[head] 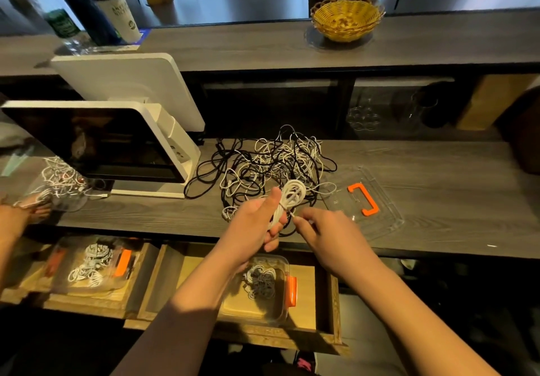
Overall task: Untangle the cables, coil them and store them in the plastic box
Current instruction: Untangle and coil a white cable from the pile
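My left hand (257, 226) grips a coiled white cable (292, 195), thumb up along the coil, above the counter's front edge. My right hand (327, 232) pinches that cable's loose end just right of the coil. Behind both hands a tangle of black and white cables (263, 162) lies on the grey wooden counter. Below the hands, in an open drawer, a clear plastic box (263, 285) with an orange clip holds several coiled cables. Its clear lid (363, 200) with an orange handle lies on the counter to the right.
A white screen on a stand (111, 144) stands on the left of the counter. A second box of cables (90, 264) sits in the left drawer. Another person's hand (26, 209) holds cables at the far left. A yellow basket (346, 17) sits on the upper shelf.
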The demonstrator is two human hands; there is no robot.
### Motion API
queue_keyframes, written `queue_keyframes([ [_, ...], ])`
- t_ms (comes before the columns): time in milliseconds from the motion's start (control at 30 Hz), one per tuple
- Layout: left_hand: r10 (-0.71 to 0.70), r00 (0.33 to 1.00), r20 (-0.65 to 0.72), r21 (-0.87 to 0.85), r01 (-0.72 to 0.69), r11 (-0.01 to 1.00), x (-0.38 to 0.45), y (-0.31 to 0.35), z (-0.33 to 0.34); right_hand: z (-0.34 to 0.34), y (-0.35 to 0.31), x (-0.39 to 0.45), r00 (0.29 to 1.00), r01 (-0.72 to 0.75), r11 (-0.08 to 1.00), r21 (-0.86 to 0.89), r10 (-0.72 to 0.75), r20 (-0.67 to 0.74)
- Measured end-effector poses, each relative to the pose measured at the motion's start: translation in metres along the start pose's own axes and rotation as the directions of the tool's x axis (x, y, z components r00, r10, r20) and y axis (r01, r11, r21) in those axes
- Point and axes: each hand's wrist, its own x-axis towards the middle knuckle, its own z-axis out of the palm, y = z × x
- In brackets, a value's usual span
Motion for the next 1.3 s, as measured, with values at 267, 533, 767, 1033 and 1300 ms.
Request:
queue_keyframes([
  [267,0.060,0.998,0.030,0.072,-0.062,0.995,0.011,-0.011,-0.001,-0.004,-0.010,-0.006,0.998,0.010,1.000,-0.010,-0.009,0.059],
  [533,0.118,0.993,-0.022,0.063,-0.117,0.991,0.009,-0.014,-0.009,-0.011,-0.017,-0.015,0.998,0.026,1.000,-0.005,-0.026,0.052],
  [767,0.138,0.981,-0.135,0.147,-0.118,0.982,0.010,-0.019,-0.001,-0.008,-0.023,-0.025,0.996,-0.018,0.979,0.205,0.034,-0.078],
  [1033,0.096,0.991,-0.096,0.297,-0.064,0.953,0.010,-0.018,-0.005,-0.015,-0.011,-0.011,0.938,-0.342,0.218,0.914,0.139,0.318],
  [1300,0.066,0.995,0.071,0.274,-0.083,0.958,0.008,-0.004,-0.006,-0.027,-0.011,-0.018,0.996,-0.078,0.634,0.770,0.009,0.094],
])
